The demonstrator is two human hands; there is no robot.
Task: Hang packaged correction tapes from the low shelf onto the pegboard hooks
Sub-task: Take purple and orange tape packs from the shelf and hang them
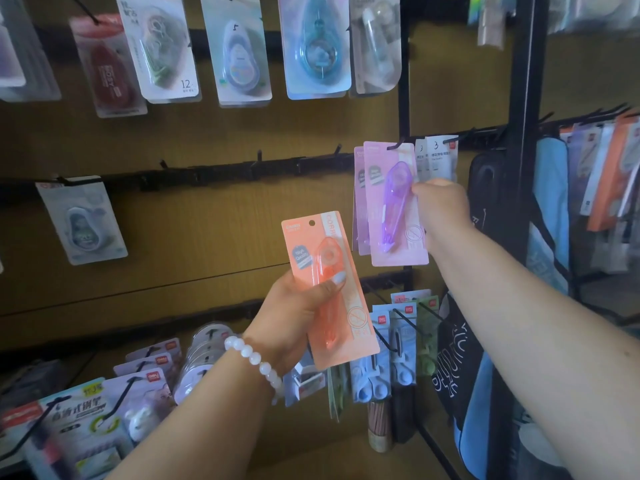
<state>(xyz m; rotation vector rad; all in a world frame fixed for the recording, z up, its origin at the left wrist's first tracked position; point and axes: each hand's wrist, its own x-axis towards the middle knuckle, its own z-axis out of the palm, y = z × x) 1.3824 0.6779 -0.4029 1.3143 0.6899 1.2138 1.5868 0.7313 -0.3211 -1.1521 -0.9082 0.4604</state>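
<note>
The left hand (294, 306) grips an orange correction tape pack (329, 289) by its lower half, thumb curled across the front of the blister, fingers behind. The pack stands nearly upright, tilted a little to the left at the top, and its punched hang hole near the top edge is free and on no hook. It floats in front of the brown pegboard (207, 220), just left of and lower than the purple packs. A white bead bracelet (256, 362) circles the left wrist.

The right hand (440, 206) reaches up and to the far right, its fingertips pinching the right edge of the front purple correction tape pack (394, 206). That pack hangs from a black hook (396, 146) on the middle rail, with at least one more purple pack close behind it. Just to its right hang white packs (438, 157), their lower parts hidden by the hand.

Left of the purple packs, the middle rail (225, 169) carries several bare hooks, leaving a wide stretch of open board as far as a grey pack (81, 220) at the far left. The top row (242, 46) is filled with packs. Below, near hooks (408, 327) hold blue and green packs, close under the orange pack's bottom edge. A black upright post (523, 133) bounds the board on the right.
</note>
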